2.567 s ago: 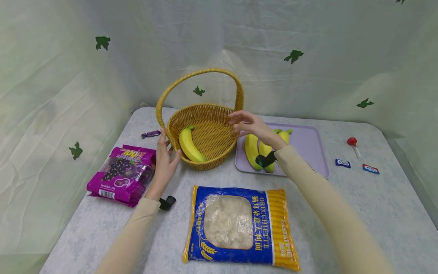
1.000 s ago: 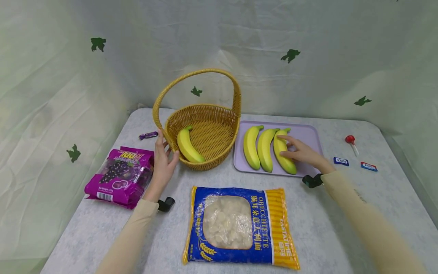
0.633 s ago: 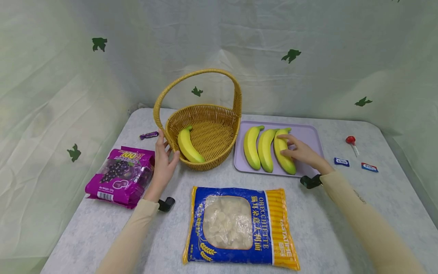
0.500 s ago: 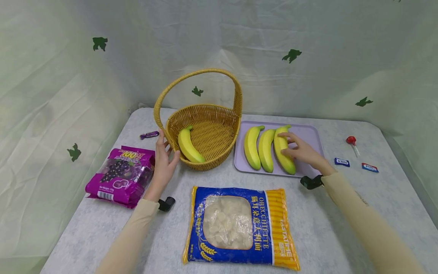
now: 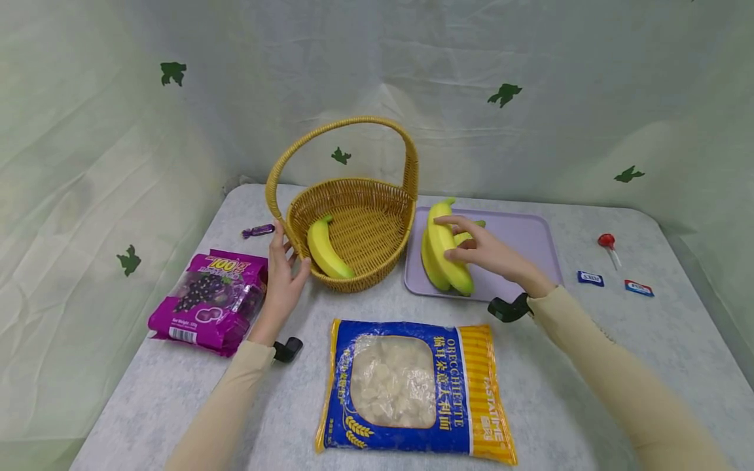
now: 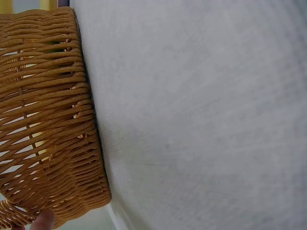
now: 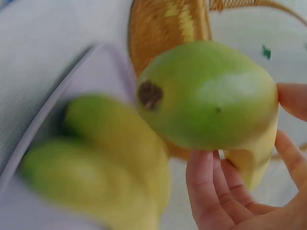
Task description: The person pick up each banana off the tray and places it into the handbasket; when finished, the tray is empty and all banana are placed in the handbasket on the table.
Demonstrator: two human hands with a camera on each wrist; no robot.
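My right hand (image 5: 483, 252) holds a yellow banana (image 5: 443, 245) above the lilac tray (image 5: 524, 255), fingers and thumb on either side of it. The held banana's green end (image 7: 206, 96) faces the right wrist camera. Beneath it, two more bananas (image 7: 96, 177) lie on the tray, partly hidden in the head view. To the left, my left hand (image 5: 284, 281) rests against the outside of the wicker basket (image 5: 365, 281), below the handle's left foot. Its fingertips (image 6: 44, 220) touch the weave in the left wrist view. One banana (image 5: 326, 248) lies inside the basket.
A blue-and-yellow orecchiette bag (image 5: 412, 392) lies at the front. Left of the basket are a purple sweets bag (image 5: 212, 297) and a purple-wrapped candy (image 5: 258, 231). A red lollipop (image 5: 607, 242) and two small wrapped candies (image 5: 591, 279) lie at the right.
My right hand went from above the basket to the tray's rightmost banana, took hold of it, and has lifted it leftward over the other two. The left hand stays at the basket.
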